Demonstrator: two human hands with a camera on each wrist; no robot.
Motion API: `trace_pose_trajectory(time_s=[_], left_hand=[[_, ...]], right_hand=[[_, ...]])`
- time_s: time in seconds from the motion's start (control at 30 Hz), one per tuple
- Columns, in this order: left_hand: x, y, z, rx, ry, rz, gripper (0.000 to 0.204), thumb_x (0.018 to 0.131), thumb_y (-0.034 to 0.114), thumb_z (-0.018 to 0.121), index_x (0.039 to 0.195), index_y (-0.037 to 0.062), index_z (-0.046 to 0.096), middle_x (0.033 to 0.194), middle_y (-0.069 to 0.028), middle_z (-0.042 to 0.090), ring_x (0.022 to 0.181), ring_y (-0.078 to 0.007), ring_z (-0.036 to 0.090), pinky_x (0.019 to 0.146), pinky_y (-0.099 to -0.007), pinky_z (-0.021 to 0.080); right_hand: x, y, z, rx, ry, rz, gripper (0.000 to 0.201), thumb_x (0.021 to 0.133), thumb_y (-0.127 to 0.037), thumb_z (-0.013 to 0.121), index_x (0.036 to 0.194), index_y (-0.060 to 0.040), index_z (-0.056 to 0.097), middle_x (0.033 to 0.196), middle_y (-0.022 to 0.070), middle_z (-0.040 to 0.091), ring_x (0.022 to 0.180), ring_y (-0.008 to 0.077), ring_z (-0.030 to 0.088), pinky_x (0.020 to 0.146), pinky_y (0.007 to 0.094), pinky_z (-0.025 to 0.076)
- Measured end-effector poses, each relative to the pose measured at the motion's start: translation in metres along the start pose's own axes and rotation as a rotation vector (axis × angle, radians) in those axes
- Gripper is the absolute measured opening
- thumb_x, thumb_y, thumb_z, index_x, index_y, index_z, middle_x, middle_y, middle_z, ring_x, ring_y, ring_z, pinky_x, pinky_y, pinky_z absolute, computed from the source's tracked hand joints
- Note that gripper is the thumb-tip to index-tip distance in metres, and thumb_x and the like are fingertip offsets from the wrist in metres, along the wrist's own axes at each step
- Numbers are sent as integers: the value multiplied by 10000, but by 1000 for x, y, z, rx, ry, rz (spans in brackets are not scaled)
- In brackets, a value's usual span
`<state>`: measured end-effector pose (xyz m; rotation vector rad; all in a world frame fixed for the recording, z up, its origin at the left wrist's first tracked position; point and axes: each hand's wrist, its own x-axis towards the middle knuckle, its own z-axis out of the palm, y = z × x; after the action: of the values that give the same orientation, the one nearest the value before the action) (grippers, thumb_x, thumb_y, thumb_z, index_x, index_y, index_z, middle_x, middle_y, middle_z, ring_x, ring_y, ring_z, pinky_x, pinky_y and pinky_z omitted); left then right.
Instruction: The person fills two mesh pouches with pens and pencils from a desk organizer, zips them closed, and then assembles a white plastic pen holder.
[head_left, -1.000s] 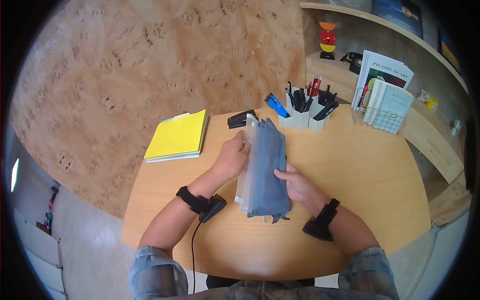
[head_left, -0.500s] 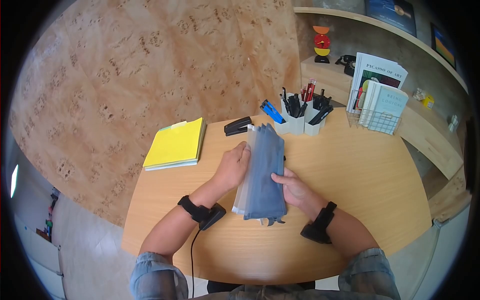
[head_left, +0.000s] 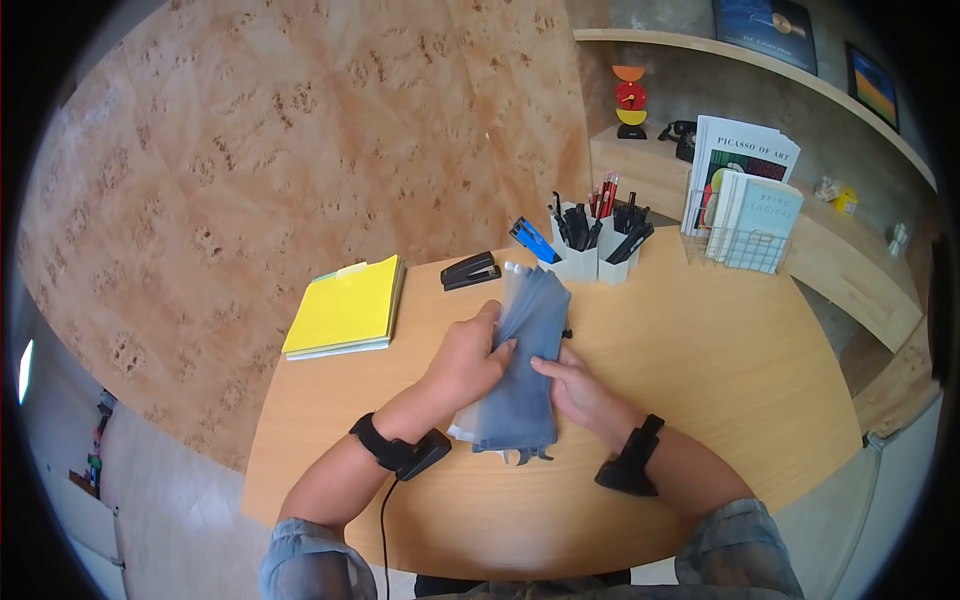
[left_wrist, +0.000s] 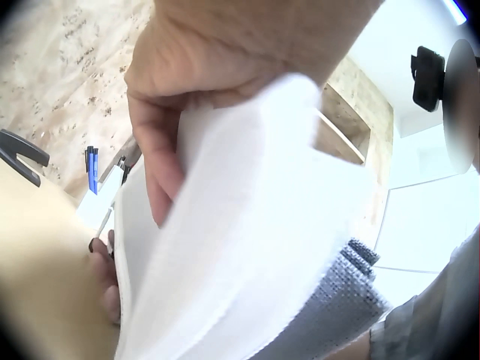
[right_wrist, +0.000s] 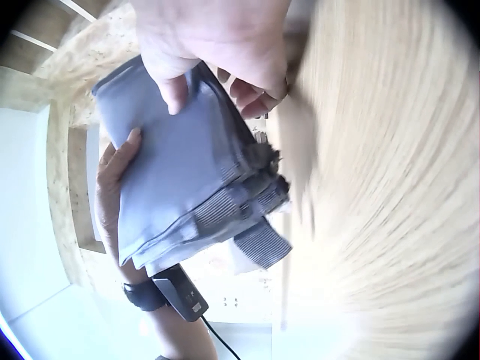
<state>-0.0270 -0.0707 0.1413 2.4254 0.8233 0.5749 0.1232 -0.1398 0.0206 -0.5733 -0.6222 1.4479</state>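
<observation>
A stack of flat grey-blue fabric pouches (head_left: 525, 390) with pale, translucent ones on its left side is held upright above the table. The left hand (head_left: 468, 358) grips the left edge, its thumb on the grey face. On the right edge the right hand (head_left: 583, 390) pinches the stack, thumb in front. White sheet-like layers (left_wrist: 232, 202) hang below the left hand (left_wrist: 161, 135) in the left wrist view. The right wrist view has the right hand (right_wrist: 217, 52) over the grey pouches (right_wrist: 172, 157), whose ribbed ends and dark tabs stick out at one end.
Yellow folders (head_left: 345, 305) lie at the table's left. A black stapler (head_left: 470, 271) is behind the left hand. White pen holders (head_left: 580, 263) with pens and a blue stapler (head_left: 533, 240) stand at the back, and a wire rack (head_left: 745, 247) of books is at the back right.
The left thumb has moved across onto the grey face of the stack. Both hands and the stack have shifted slightly left and down in the head view, and the stack's upper edges have fanned.
</observation>
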Motion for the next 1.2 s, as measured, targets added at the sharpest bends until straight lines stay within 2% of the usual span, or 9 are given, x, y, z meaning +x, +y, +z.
trace_pose_trajectory(time_s=[0.23,0.5,0.7,0.8,0.9,0.97,1.03,1.1,1.2], left_hand=[[3,11,-17,79,-174,54,340,810,126,628,1046,-12,426,768,-254,604,770,-431,599,665,-448,469],[-21,9,-10,228,-199,58,534,758,29,619,1227,38,362,799,-223,616,800,-409,607,679,-445,482],[-11,13,-46,516,-116,171,537,680,-44,572,1189,47,426,834,-186,626,802,-390,612,644,-451,486],[-7,13,-67,663,-66,187,484,699,-37,557,1167,50,467,825,-175,630,781,-375,616,626,-452,485],[-5,15,-84,768,-50,193,475,710,-30,537,1174,60,490,813,-156,633,768,-361,618,617,-440,484],[-5,21,-95,794,-87,174,594,667,-56,539,1239,88,476,825,-142,636,768,-352,617,623,-422,479],[-9,14,-104,746,-17,280,610,651,-76,526,1239,80,495,869,-144,638,790,-348,613,661,-412,483],[-12,5,-115,654,68,486,646,638,-96,506,1259,80,500,907,-149,631,828,-336,601,712,-400,480],[-15,12,-126,651,51,593,706,631,-146,470,1299,83,479,944,-158,606,836,-319,587,773,-382,475]], right_hand=[[2,9,-7,90,-143,-10,426,883,-52,577,1284,-63,436,1287,67,512,1214,209,474,1045,409,347],[4,5,-8,142,-69,-53,345,922,-46,519,1261,-61,453,1307,61,491,1229,213,453,1043,405,354],[4,-7,-10,-247,-41,160,238,894,-179,620,1087,-57,555,1075,54,608,958,167,605,832,333,503],[3,-35,-4,-782,-143,218,187,837,-200,699,897,-76,572,818,8,617,704,104,595,641,250,498],[-11,-62,28,-1172,-56,-141,247,784,-183,748,777,-82,523,668,-38,550,574,56,517,534,206,438],[-18,-77,50,-1236,214,-388,330,713,-172,797,821,-68,504,734,-13,539,639,83,519,611,226,453],[-13,-82,47,-1253,325,-764,531,638,-193,845,1022,-59,505,980,59,573,882,155,564,790,286,462],[-14,-91,47,-1334,295,-815,846,569,-218,881,1246,-59,399,1239,123,480,1140,227,479,956,343,387],[-11,-91,41,-1140,105,-740,978,560,-232,892,1338,-60,323,1332,126,419,1230,245,418,1001,360,358]])
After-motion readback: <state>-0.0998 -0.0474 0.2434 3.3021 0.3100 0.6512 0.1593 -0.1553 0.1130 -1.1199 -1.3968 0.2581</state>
